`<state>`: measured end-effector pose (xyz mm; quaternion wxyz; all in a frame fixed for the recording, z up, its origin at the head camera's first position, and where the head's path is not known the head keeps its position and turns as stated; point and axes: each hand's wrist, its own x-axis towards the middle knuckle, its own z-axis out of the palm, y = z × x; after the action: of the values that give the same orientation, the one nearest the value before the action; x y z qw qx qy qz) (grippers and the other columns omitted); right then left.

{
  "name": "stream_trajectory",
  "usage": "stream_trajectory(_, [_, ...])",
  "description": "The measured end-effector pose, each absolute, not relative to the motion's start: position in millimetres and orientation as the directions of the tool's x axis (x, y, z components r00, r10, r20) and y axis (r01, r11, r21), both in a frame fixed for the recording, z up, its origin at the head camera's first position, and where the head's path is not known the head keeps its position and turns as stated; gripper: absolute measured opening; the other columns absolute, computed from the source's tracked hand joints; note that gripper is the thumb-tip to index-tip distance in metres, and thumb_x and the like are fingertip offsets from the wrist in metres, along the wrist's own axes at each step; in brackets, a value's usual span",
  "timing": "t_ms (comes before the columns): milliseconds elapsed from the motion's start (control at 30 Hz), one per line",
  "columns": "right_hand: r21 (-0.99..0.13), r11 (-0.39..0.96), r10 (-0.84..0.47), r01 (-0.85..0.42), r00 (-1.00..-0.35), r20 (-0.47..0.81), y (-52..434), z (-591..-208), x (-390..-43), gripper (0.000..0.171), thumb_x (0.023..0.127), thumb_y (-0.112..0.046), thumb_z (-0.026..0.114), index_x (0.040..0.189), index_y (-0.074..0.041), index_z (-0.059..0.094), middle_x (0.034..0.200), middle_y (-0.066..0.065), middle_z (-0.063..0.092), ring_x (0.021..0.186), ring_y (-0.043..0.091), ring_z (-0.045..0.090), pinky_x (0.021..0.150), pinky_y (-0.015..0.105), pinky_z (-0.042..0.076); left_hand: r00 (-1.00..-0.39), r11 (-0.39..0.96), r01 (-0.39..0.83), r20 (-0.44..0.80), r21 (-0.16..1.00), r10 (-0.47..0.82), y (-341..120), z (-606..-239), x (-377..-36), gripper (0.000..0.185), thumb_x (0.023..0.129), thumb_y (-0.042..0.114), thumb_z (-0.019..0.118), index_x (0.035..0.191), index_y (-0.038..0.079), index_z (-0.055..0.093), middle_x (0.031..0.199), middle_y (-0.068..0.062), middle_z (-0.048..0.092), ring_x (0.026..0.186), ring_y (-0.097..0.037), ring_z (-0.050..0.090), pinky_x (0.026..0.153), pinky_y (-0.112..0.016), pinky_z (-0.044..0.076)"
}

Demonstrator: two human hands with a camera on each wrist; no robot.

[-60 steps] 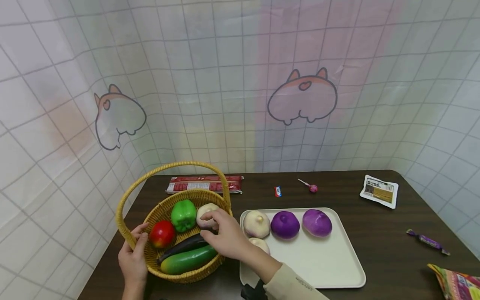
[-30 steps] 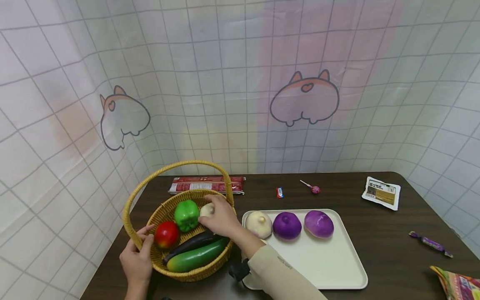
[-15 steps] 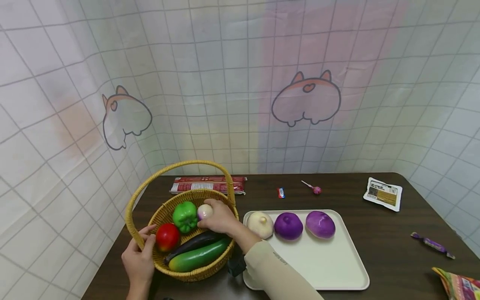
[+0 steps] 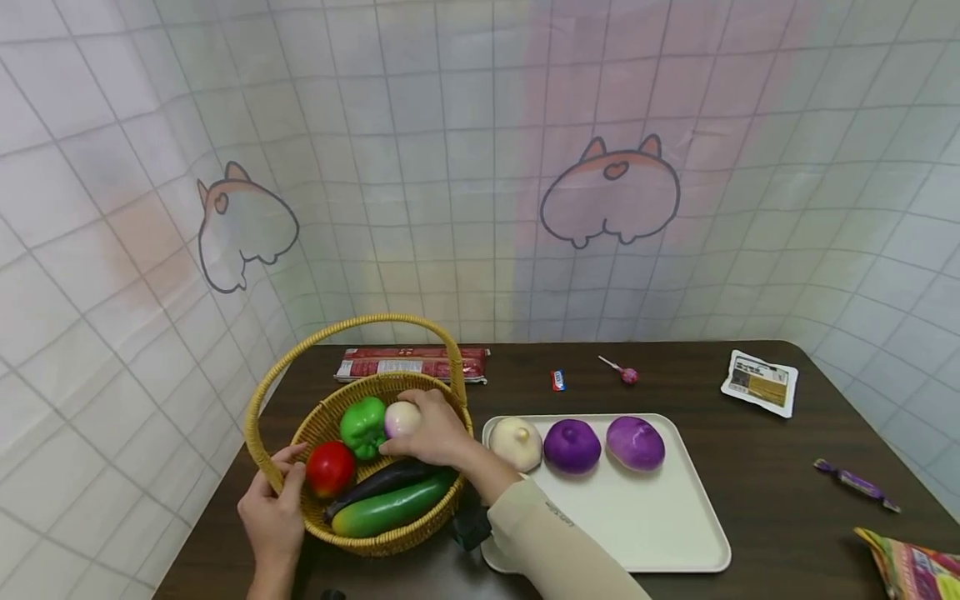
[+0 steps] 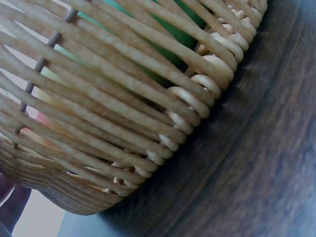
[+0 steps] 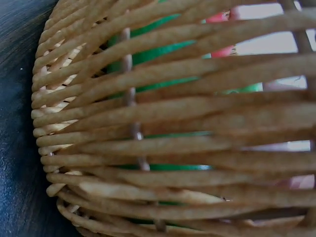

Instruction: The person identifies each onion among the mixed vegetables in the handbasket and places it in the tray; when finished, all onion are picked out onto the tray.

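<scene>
A wicker basket (image 4: 367,546) with a tall handle stands at the table's left. It holds a red tomato (image 4: 328,468), a green pepper (image 4: 362,426), a dark eggplant (image 4: 378,483), a green cucumber (image 4: 390,514) and a pale onion (image 4: 401,417). My right hand (image 4: 427,433) reaches into the basket and grips the pale onion. My left hand (image 4: 272,508) holds the basket's left rim beside the tomato. Both wrist views show only the basket's weave (image 5: 148,98) (image 6: 173,138) close up, with green and red behind it.
A cream tray (image 4: 637,533) to the basket's right carries a white onion (image 4: 516,442) and two purple onions (image 4: 572,446) (image 4: 635,442). Behind lie a red packet (image 4: 408,364), a small candy (image 4: 557,380), a lollipop (image 4: 621,371), a white sachet (image 4: 759,382); a wrapped sweet (image 4: 858,484) sits right.
My right hand has closed round the pale onion in the basket and shifted it slightly up and left. The left hand stays on the rim.
</scene>
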<state>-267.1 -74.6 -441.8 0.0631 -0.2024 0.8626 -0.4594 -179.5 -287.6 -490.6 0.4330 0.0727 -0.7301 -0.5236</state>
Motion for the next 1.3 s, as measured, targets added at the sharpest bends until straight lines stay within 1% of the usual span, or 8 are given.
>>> stream_trajectory(133, [-0.825,0.473,-0.427,-0.308,-0.899,0.091,-74.1,-440.5,-264.9,0.076,0.070,-0.040,0.086,0.133,-0.014,0.054,0.124,0.010,0.049,0.093,0.017,0.056,0.077,0.033,0.049,-0.617,0.441,0.345,0.554,0.829,-0.558,-289.0,-492.0,-178.4,0.017,0.086,-0.007,0.065,0.071,-0.006,0.059,0.099,-0.020,0.072,0.093,-0.004,0.066,0.071,-0.013,0.043])
stream_trajectory(267, [-0.835,0.445,-0.439,-0.325,-0.891,0.113,-72.3,-436.8,-261.6,0.076,0.072,-0.041,0.085,0.136,-0.015,0.052,0.127,0.007,0.048,0.096,0.016,0.055,0.078,0.032,0.050,-0.628,0.421,0.360,0.550,0.832,-0.551,-290.5,-492.9,-179.5,0.016,0.087,-0.005,0.065,0.072,-0.006,0.059,0.100,-0.021,0.071,0.094,-0.007,0.066,0.072,-0.014,0.044])
stream_trajectory(367, [-0.840,0.415,-0.447,-0.349,-0.883,0.145,-70.0,-436.3,-257.7,0.077,0.073,-0.042,0.084,0.137,-0.015,0.051,0.128,0.005,0.048,0.098,0.015,0.054,0.081,0.031,0.049,-0.638,0.408,0.364,0.544,0.837,-0.546,-290.6,-493.1,-179.2,0.015,0.088,-0.005,0.064,0.073,-0.007,0.060,0.101,-0.021,0.071,0.094,-0.008,0.066,0.073,-0.015,0.045])
stream_trajectory(467, [-0.853,0.370,-0.444,-0.367,-0.877,0.185,-65.9,-435.5,-252.6,0.077,0.074,-0.043,0.083,0.138,-0.015,0.049,0.129,0.003,0.047,0.100,0.014,0.054,0.083,0.031,0.049,-0.640,0.403,0.362,0.538,0.841,-0.548,-289.9,-491.6,-179.8,0.015,0.088,-0.004,0.064,0.074,-0.007,0.060,0.101,-0.020,0.071,0.093,-0.009,0.066,0.070,-0.015,0.044])
stream_trajectory(700, [-0.865,0.298,-0.416,-0.404,-0.870,0.263,-46.0,-429.0,-235.5,0.069,0.076,-0.043,0.082,0.135,-0.025,0.051,0.129,-0.004,0.049,0.103,0.014,0.055,0.084,0.032,0.050,-0.643,0.405,0.397,0.564,0.824,-0.518,-280.2,-475.3,-176.5,0.015,0.088,-0.009,0.061,0.074,-0.013,0.057,0.102,-0.029,0.068,0.097,-0.012,0.066,0.073,-0.015,0.043])
stream_trajectory(933, [-0.889,0.230,-0.422,-0.395,-0.864,0.275,-20.4,-421.9,-217.3,0.069,0.077,-0.039,0.083,0.136,-0.029,0.049,0.128,-0.009,0.049,0.109,0.012,0.054,0.088,0.034,0.049,-0.644,0.368,0.409,0.550,0.835,-0.532,-271.3,-454.8,-174.1,0.016,0.088,-0.010,0.059,0.073,-0.015,0.055,0.102,-0.035,0.065,0.097,-0.019,0.066,0.080,-0.017,0.046])
stream_trajectory(1133, [-0.871,0.193,-0.416,-0.451,-0.842,0.344,6.6,-418.1,-198.2,0.069,0.076,-0.030,0.084,0.136,-0.026,0.049,0.129,-0.006,0.050,0.112,0.012,0.052,0.088,0.036,0.049,-0.647,0.370,0.383,0.532,0.846,-0.546,-275.9,-460.8,-177.9,0.017,0.089,-0.006,0.060,0.075,-0.015,0.057,0.103,-0.032,0.066,0.097,-0.014,0.066,0.073,-0.016,0.044])
stream_trajectory(1300, [-0.861,0.202,-0.377,-0.466,-0.849,0.371,32.7,-419.5,-182.0,0.073,0.073,-0.027,0.087,0.136,-0.024,0.049,0.129,-0.006,0.051,0.116,0.013,0.050,0.091,0.037,0.047,-0.652,0.376,0.341,0.505,0.861,-0.565,-282.1,-480.3,-178.9,0.015,0.089,-0.006,0.061,0.076,-0.013,0.059,0.104,-0.028,0.068,0.096,-0.010,0.065,0.073,-0.016,0.044])
